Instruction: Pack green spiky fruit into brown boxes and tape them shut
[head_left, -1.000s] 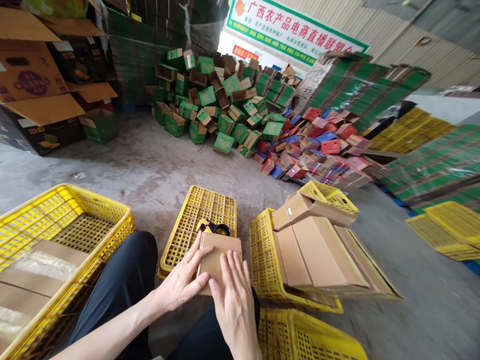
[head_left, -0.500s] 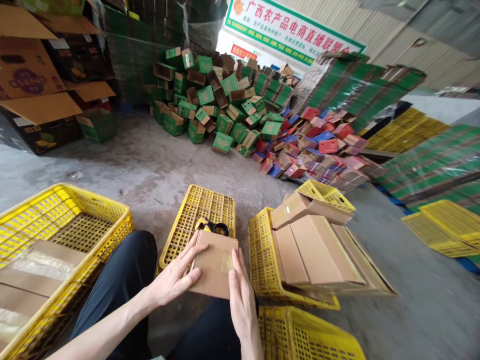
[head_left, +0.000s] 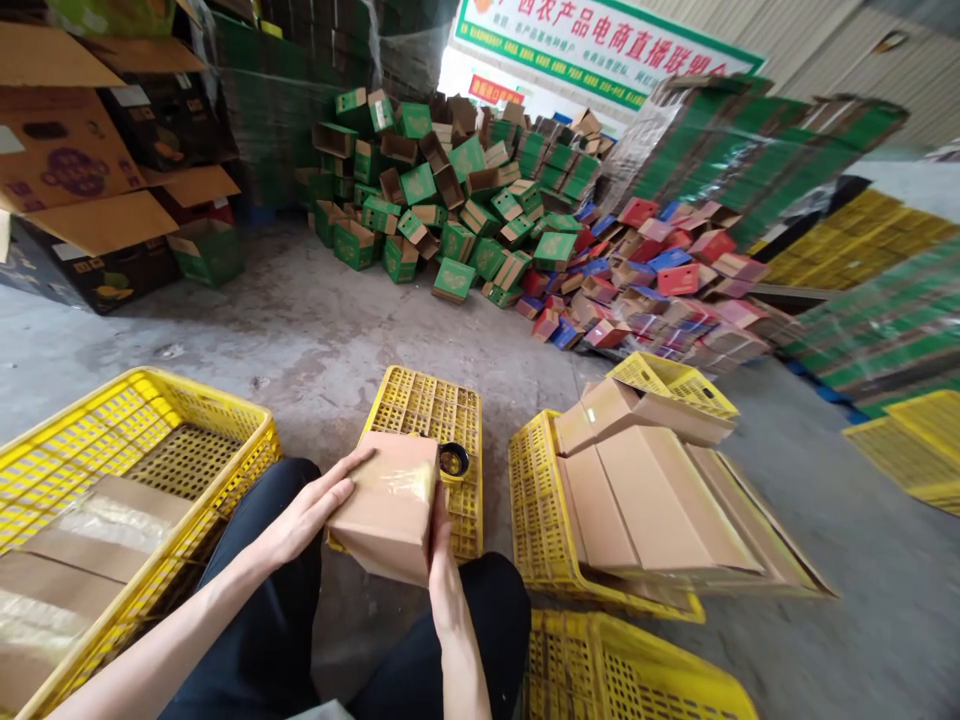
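Between my two hands is a small brown cardboard box (head_left: pixel 386 490), with shiny clear tape across its top. My left hand (head_left: pixel 311 510) presses along its left side, fingers lying over the top edge. On the opposite side, my right hand (head_left: pixel 442 550) grips the right face, its fingertips partly hidden. The box hangs above my knees, at the near end of an upturned yellow plastic crate (head_left: pixel 461 410). On that crate a tape dispenser (head_left: pixel 454 460) shows its round black part; the box covers the rest.
At left, a yellow crate (head_left: pixel 251 425) holds taped boxes (head_left: pixel 97 530). To the right, another yellow crate (head_left: pixel 532 500) holds flat cardboard (head_left: pixel 656 500), with a further crate (head_left: pixel 637 680) below it. Green cartons (head_left: pixel 454 280) and red and blue cartons (head_left: pixel 675 280) lie heaped farther back.
The box has moved left and turned, so its near side now shows. Both hands have gone left with it, keeping their hold. More of the tape dispenser's yellow part is covered.
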